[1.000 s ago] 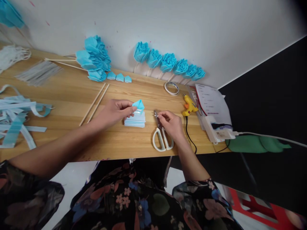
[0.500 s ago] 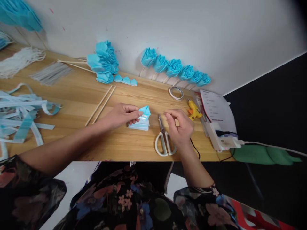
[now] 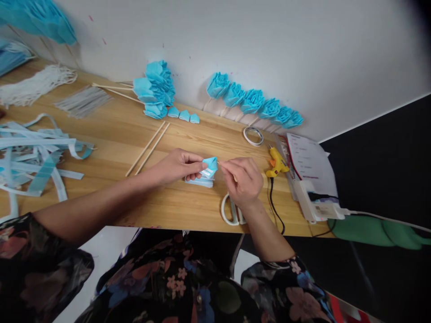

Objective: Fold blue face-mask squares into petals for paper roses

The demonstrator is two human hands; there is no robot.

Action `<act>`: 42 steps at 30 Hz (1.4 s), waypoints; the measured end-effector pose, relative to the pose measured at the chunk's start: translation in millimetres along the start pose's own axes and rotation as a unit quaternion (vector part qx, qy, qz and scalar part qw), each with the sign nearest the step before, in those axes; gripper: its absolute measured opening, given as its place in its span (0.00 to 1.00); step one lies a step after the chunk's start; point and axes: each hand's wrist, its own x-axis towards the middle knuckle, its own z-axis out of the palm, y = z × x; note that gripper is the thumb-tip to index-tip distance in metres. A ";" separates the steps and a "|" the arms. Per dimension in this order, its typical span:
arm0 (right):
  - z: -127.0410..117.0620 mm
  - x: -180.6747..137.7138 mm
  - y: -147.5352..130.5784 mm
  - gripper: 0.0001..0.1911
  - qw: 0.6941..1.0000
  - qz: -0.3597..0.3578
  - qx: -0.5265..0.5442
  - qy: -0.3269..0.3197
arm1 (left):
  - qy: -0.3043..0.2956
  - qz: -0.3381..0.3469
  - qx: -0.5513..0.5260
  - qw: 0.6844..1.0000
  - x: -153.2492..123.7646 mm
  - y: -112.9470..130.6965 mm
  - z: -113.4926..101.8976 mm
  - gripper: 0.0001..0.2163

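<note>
My left hand (image 3: 177, 166) pinches a small folded blue piece (image 3: 210, 165) just above a low stack of pale blue cut pieces (image 3: 199, 182) on the wooden table (image 3: 111, 139). My right hand (image 3: 243, 179) has come up to the same folded piece, its thumb and forefinger closed on its right edge. White-handled scissors (image 3: 230, 214) lie on the table under my right wrist, mostly hidden by it.
Two wooden sticks (image 3: 150, 147) lie left of my hands. Blue flowers (image 3: 253, 99) line the wall, with more on sticks (image 3: 154, 89). A tape roll (image 3: 253, 135), a yellow glue gun (image 3: 276, 162), papers (image 3: 311, 160) and a power strip (image 3: 314, 204) are at the right. Blue strips (image 3: 37, 152) lie at left.
My right hand left the scissors and moved left to the folded blue piece, closing on its edge. My left hand kept its hold. The view shifted left.
</note>
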 end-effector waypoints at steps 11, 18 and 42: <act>2.8 1.8 0.6 0.10 1.000 -0.021 -0.016 0.000 | 0.001 -0.006 -0.006 1.000 0.7 -2.7 0.2 0.14; 4.1 1.1 0.9 0.11 0.999 -0.031 -0.029 -0.009 | -0.006 -0.012 -0.026 1.000 1.2 -3.2 -0.7 0.13; -10.0 13.6 -2.2 0.13 0.992 0.024 0.063 -0.110 | 0.033 -0.048 -0.154 0.986 1.2 -4.1 3.6 0.13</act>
